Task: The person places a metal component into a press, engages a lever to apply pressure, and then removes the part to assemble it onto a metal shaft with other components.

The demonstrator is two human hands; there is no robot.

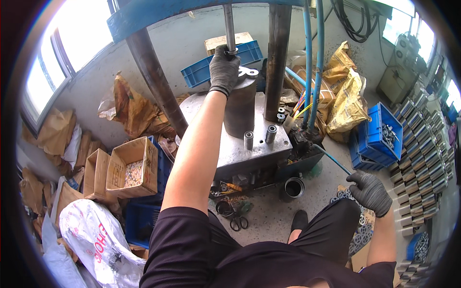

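Note:
My left hand (224, 71), in a grey glove, is above a thick dark steel cylinder (240, 108), its fingers closed at the lower end of an upright metal rod (229, 26). A small ring (232, 51) shows at its fingertips; what the fingers hold is mostly hidden. Beside the hand, a flat silvery link piece with holes (248, 72) lies on the cylinder's top. My right hand (370, 193), gloved too, is closed around the end of a blue lever (336, 161) running down from the press. Two short bearing-like cylinders (248, 140) stand on the steel base plate (230, 158).
Dark pillars (277, 62) flank the cylinder under a blue crossbeam (192, 12). Cardboard boxes (132, 168) and a white sack (98, 237) are left. Blue crates (382, 137) and stacked metal tubes (422, 158) stand right. Scissors (238, 223) and a black pot (292, 188) are on the floor.

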